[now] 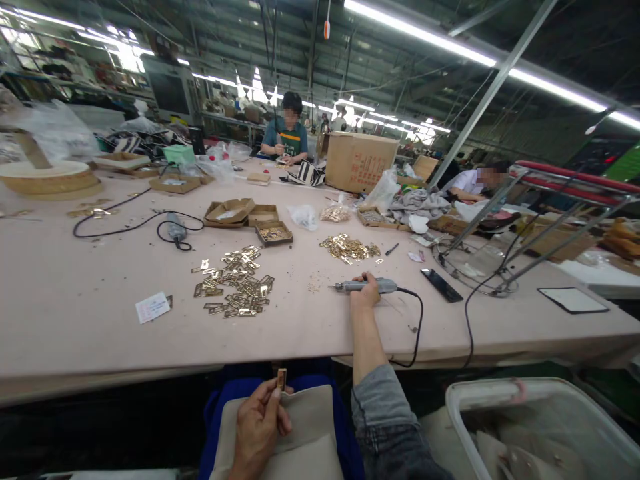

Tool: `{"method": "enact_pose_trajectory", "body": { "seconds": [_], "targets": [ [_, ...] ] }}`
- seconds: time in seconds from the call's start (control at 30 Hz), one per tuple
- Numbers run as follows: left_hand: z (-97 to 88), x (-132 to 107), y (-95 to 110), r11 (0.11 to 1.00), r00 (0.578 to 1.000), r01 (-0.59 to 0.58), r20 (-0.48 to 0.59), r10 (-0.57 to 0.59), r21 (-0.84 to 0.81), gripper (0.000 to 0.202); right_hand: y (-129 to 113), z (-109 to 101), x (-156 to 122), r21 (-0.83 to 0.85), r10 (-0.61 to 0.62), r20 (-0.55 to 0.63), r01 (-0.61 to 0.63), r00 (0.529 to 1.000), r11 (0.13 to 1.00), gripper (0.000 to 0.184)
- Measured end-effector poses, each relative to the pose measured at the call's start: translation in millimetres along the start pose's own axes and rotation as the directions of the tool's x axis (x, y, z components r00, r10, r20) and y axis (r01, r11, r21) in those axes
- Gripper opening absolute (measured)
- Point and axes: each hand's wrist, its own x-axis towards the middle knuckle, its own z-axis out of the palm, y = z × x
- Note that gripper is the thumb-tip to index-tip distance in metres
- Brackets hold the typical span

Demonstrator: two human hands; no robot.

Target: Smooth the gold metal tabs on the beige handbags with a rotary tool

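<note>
My right hand (367, 291) is closed around a grey electric screwdriver (384, 286) just over the table, its tip pointing left toward some scattered tiny screws (314, 285). Down at my lap, my left hand (259, 421) pinches a small gold metal frame (282, 379) at the edge of a beige panel (313, 407). The panel rests across my blue-clad legs. On the table lie a pile of rectangular gold frames (240, 283) and, farther back, a second heap of gold pieces (350, 248).
A small cardboard tray (274, 233) of tiny parts stands behind the frames. A black phone (441, 285) and a metal stand (500, 287) are on the right. At lower right is a white bin (540, 393). Another person (289, 137) sits across the table.
</note>
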Motion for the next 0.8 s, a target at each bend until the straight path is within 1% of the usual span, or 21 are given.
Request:
{"method": "enact_pose_trajectory", "body": {
  "seconds": [0.1, 0.23, 0.43, 0.53, 0.63, 0.8],
  "targets": [
    [3.5, -0.9, 5.2, 1.000, 1.000, 0.002, -0.017, -0.002, 0.003, 0.045, 6.4, 1.4, 1.3, 0.005, -0.026, -0.009, 0.027, 1.000, 1.000, 0.022],
    [5.8, 0.4, 8.2, 1.000, 0.999, 0.025, -0.029, -0.025, -0.001, 0.047, 13.3, 2.7, 1.7, 0.002, -0.041, -0.006, 0.041, 0.999, 0.999, 0.022],
    [0.8, 6.5, -0.4, 0.998, 0.997, 0.059, 0.053, -0.060, 0.029, 0.052, 15.1, 2.2, 2.4, -0.010, -0.041, 0.012, 0.041, 0.999, 0.999, 0.020],
    [-1.0, 8.0, -3.3, 0.998, 0.997, 0.053, 0.056, -0.055, 0.040, 0.053, 15.1, 2.0, 1.6, -0.015, -0.039, 0.018, 0.039, 0.999, 0.999, 0.020],
    [-0.1, 7.2, -0.8, 0.998, 0.998, 0.052, 0.035, -0.053, 0.038, 0.052, 15.6, 2.1, 0.4, -0.019, -0.039, 0.025, 0.039, 0.999, 0.999, 0.020],
    [7.3, 2.8, 10.4, 0.999, 0.999, 0.047, -0.016, -0.047, 0.014, 0.051, 16.7, 2.1, -1.3, -0.020, -0.047, 0.035, 0.048, 0.998, 0.999, 0.021]
  ]
}}
